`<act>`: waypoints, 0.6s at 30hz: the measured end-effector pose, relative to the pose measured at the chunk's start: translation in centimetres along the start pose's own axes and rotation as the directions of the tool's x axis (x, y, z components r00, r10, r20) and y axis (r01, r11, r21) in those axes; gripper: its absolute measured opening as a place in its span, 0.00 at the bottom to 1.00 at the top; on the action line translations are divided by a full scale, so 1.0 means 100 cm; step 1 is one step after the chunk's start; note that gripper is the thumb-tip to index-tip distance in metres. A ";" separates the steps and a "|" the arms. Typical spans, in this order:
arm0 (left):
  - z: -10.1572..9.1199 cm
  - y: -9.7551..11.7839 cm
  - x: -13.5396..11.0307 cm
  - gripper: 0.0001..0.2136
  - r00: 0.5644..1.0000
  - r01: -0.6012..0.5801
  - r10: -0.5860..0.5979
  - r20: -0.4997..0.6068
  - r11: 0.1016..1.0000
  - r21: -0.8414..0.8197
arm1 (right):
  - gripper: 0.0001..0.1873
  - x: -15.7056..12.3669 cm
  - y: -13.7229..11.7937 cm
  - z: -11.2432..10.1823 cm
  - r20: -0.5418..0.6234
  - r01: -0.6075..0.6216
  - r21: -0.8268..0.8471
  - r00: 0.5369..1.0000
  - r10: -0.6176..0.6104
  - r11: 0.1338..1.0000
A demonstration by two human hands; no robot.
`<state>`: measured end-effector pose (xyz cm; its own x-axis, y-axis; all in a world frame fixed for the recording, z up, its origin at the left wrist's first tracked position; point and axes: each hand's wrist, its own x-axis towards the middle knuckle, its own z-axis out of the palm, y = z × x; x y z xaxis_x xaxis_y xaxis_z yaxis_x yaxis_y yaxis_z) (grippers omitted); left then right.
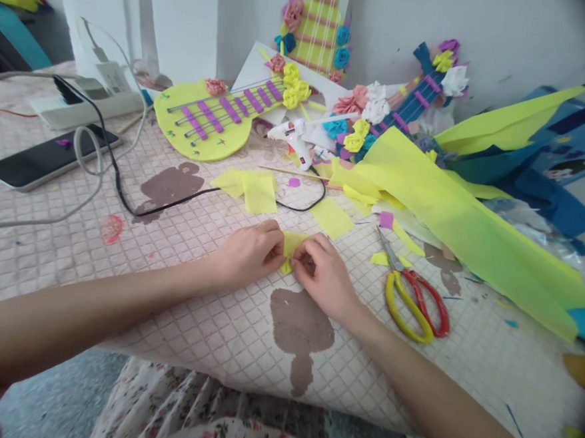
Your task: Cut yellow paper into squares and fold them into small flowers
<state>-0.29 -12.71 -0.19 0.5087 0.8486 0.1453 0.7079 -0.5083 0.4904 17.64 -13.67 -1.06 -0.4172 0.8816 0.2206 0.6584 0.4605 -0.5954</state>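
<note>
A small yellow crepe paper piece is pinched between my two hands, close above the patterned tablecloth. My left hand grips its left side with thumb and fingers closed. On its right side my right hand pinches it the same way. The paper's lower part looks folded, but the fingers partly cover it. Just beyond the hands lie loose yellow squares, and another yellow square rests at their right. Scissors with one yellow and one red handle lie to the right of my right hand.
A white glue gun stands behind, its black cord curving across the cloth. A yellow paper guitar and a blue one lie at the back. Yellow crepe sheets spread right. A phone and power strip sit left.
</note>
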 end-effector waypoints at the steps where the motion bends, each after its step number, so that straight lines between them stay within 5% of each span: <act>1: 0.001 -0.001 0.000 0.04 1.000 -0.002 0.002 0.000 1.000 0.002 | 0.06 0.000 0.000 0.000 0.001 -0.003 -0.003 1.000 0.003 1.000; 18: 0.003 -0.003 0.000 0.03 1.000 0.015 -0.015 0.017 1.000 0.021 | 0.06 -0.001 0.000 0.001 -0.007 0.000 -0.053 1.000 0.000 0.999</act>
<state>-0.33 -12.59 -0.55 0.5062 0.8536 0.1230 0.7255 -0.4986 0.4745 17.62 -13.76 -1.18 -0.4133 0.8821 0.2259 0.6908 0.4654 -0.5533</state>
